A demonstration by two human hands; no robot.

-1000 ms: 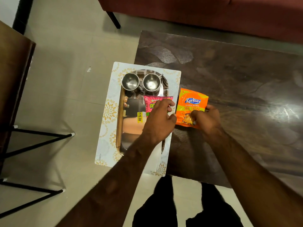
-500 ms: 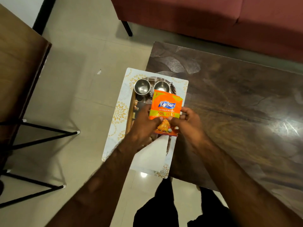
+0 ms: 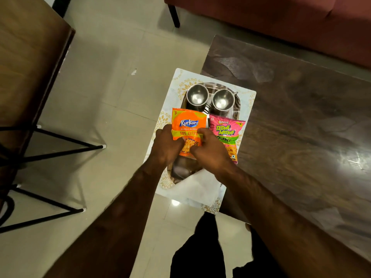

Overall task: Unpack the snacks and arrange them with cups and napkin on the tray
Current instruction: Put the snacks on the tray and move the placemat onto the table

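Observation:
A floral-edged tray (image 3: 173,91) hangs over the left end of the dark table. Two steel cups (image 3: 197,96) (image 3: 223,100) stand side by side at its far end. An orange Kurkure packet (image 3: 188,125) lies on the tray's left half, just below the cups. My left hand (image 3: 167,146) grips its lower left edge and my right hand (image 3: 210,151) pinches its lower right corner. A pink Bingo packet (image 3: 227,130) lies beside it on the right, partly under my right hand. A white napkin (image 3: 197,186) covers the tray's near end.
The dark glossy table (image 3: 301,137) stretches to the right. A maroon sofa (image 3: 281,21) stands behind it. A wooden table (image 3: 26,63) with black metal legs (image 3: 60,149) stands at the left across tiled floor. My dark-trousered legs (image 3: 198,253) are below the tray.
The orange packet went from the table, up over the tray, and now lies on the tray's left half beside the pink packet. My left hand left the pink packet and took the orange one.

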